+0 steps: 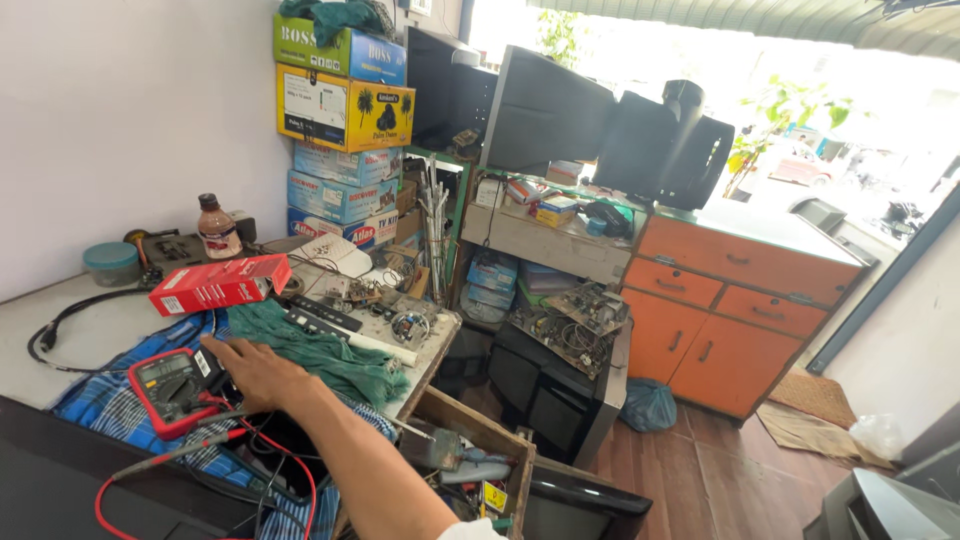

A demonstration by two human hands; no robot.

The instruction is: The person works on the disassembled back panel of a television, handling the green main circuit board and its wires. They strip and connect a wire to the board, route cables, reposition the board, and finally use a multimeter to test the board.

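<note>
Red multimeter (172,388) lies on blue checked cloth (100,402), near left. One hand (252,368), side unclear, rests flat, fingers spread, just right of meter, grasping nothing; other hand unseen. Risk: red probe lead (290,455) looped under forearm could snag, dragging meter toward bench edge by open wooden drawer (480,450).

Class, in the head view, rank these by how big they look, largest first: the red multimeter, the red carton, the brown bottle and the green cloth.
1. green cloth
2. red carton
3. red multimeter, though nearness to the camera may enlarge it
4. brown bottle
</note>
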